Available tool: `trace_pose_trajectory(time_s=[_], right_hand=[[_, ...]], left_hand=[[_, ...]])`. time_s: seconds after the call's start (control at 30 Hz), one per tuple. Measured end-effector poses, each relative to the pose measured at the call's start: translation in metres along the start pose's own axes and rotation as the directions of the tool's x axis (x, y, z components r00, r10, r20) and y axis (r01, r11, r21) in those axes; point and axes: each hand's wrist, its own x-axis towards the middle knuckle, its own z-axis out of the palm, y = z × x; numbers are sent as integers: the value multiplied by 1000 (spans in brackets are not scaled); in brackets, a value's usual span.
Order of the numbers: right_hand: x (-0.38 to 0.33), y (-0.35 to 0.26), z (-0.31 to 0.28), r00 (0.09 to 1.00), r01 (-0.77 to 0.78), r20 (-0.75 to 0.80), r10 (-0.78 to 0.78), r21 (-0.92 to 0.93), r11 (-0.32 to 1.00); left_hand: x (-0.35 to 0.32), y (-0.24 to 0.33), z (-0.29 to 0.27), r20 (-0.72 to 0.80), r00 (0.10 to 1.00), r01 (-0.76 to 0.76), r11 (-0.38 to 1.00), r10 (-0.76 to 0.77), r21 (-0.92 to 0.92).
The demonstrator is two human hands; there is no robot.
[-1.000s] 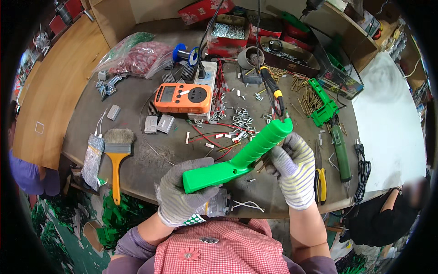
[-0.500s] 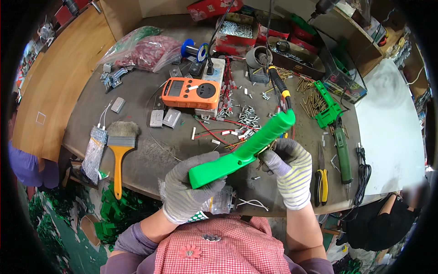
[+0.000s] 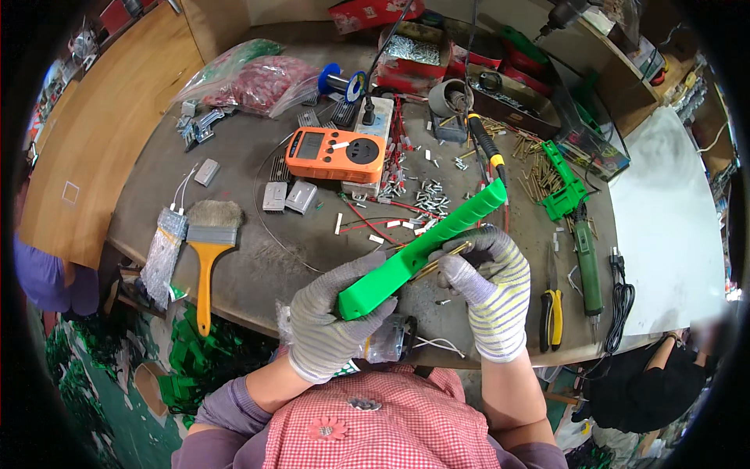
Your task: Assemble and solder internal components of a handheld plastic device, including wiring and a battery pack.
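Note:
My left hand [image 3: 324, 328], in a striped grey glove, is wrapped around the lower end of a green plastic handle shell [image 3: 422, 250]. The shell slants up to the right above the table, with a ribbed grip along its upper part. My right hand [image 3: 498, 301], gloved too, closes its thumb and fingers on long brass-coloured screws [image 3: 433, 266] beside the shell's middle. How many screws lie inside the fingers is hidden. Under the left hand is a clear plastic-wrapped piece [image 3: 387, 344] with white wires.
An orange meter [image 3: 334, 156] sits behind the shell, near loose silver screws [image 3: 432, 195] and red wires. Left lies a wide brush [image 3: 207, 254]. Right are pliers [image 3: 551, 313], a green electric screwdriver [image 3: 587, 273] and another green shell [image 3: 564, 184]. A soldering iron [image 3: 488, 144] hangs above.
The green shell has turned in my left hand, showing a narrower side. My right fingers have shifted, and the brass screws show more clearly. The whole view has moved slightly.

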Motion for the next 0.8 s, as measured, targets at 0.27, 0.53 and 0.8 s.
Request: trace_pose_trajectory(time_s=[0.27, 0.53, 0.8], right_hand=[[-4, 2, 6, 999, 43, -22, -42, 67, 997], [4, -13, 2, 994, -107, -4, 107, -59, 992], [13, 0, -10, 991, 14, 116, 67, -587, 809]], left_hand=[[0, -4, -1, 12, 999, -33, 999, 33, 37], [1, -12, -3, 79, 983, -164, 986, 164, -7], [0, -1, -5, -3, 996, -86, 991, 87, 103]])
